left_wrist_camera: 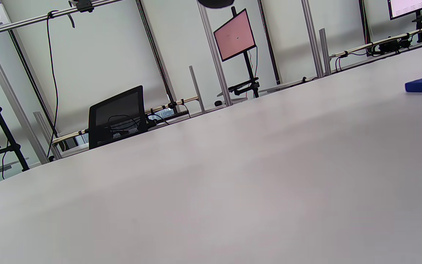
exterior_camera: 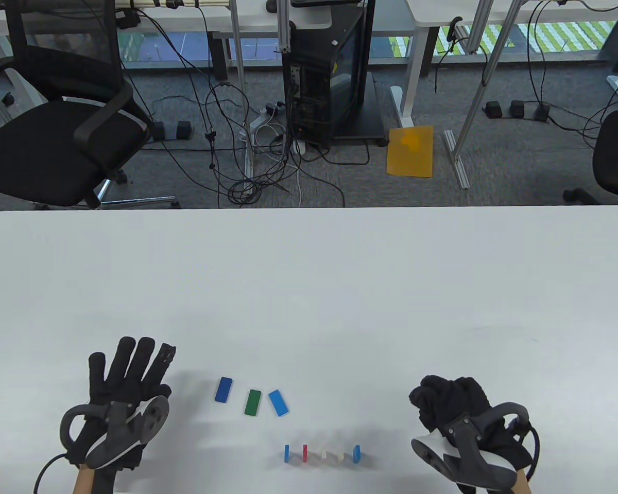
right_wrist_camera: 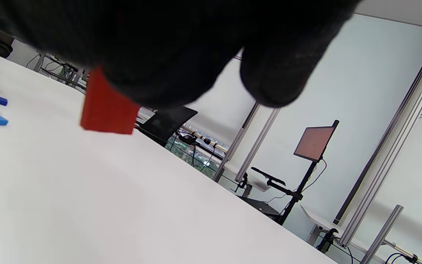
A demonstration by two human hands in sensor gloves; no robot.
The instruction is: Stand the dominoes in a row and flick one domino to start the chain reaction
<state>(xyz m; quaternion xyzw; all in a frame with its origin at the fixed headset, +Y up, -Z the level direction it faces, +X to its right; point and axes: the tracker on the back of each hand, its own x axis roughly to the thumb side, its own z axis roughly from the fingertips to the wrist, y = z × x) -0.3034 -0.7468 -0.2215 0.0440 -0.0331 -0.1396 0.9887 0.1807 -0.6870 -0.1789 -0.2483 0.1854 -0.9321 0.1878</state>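
Red domino [right_wrist_camera: 107, 110] is held pinched in the curled right hand [exterior_camera: 456, 411] at 3 o'clock of the standing row [exterior_camera: 322, 453], left hand [exterior_camera: 126, 383] lies flat, fingers straight; toppling is risked by a clumsy placement.

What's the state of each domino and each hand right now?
Standing row of five dominoes: upright, spaced apart.
Dark blue domino: lying flat.
Green domino: lying flat.
Light blue domino: lying flat.
Red domino: held in the right hand's fingers above the table.
Left hand: open, fingers straight, holds nothing.
Right hand: fingers curled, grips the red domino.
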